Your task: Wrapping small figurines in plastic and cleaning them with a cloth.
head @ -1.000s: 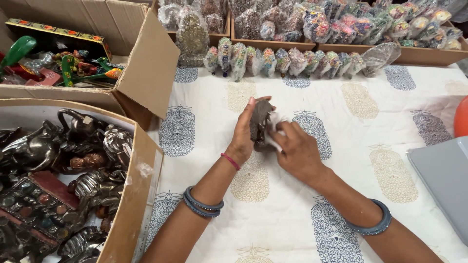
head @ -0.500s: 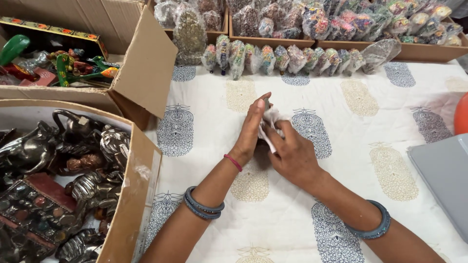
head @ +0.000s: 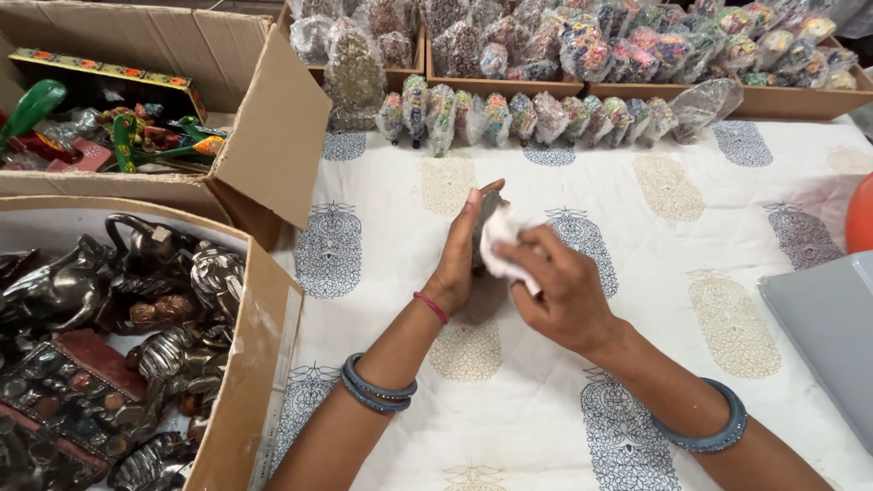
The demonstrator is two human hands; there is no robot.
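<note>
A white cloth [head: 503,238] sits against a dark grey figurine [head: 485,218] at the centre. The tablecloth [head: 655,273] under them is off-white, printed with grey-blue and tan motifs in alternation. The left wrist carries a pink thread band [head: 432,307] and grey-blue bangles [head: 375,388]; a matching grey-blue bangle [head: 709,427] circles the right wrist at five o'clock. At nine o'clock a brown cardboard box [head: 259,364] holds dark bronze and silver-toned metal figures [head: 100,309]. At twelve o'clock stands a row of multicoloured wrapped ornaments [head: 536,118]. An orange object [head: 859,214] shows at three o'clock, above a grey tray [head: 818,318].
</note>
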